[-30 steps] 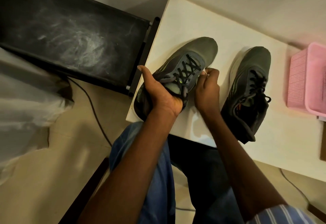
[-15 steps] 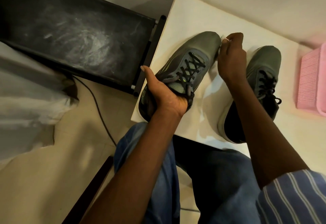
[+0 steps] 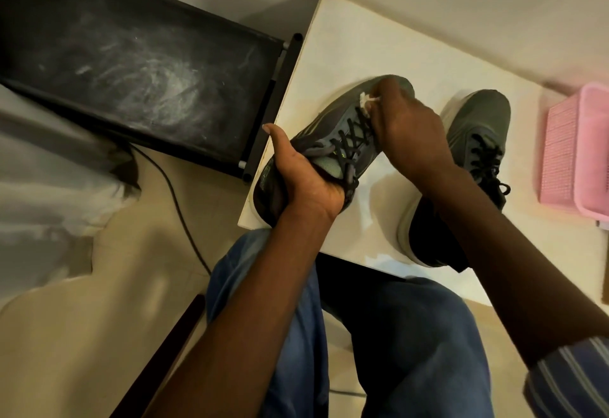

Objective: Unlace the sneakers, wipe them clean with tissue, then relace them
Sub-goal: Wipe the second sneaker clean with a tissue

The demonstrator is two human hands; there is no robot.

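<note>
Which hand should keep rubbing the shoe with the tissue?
The right hand. It already pinches the tissue against the toe of the near sneaker, above the laces. The left hand is busy gripping that sneaker's heel end to steady it.

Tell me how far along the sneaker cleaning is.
Done: nothing clearly; both sneakers show laces threaded. In hand: the left hand grips the near sneaker at its heel while the right hand rubs a tissue on its toe. Left: the far sneaker, standing untouched on the table.
</note>
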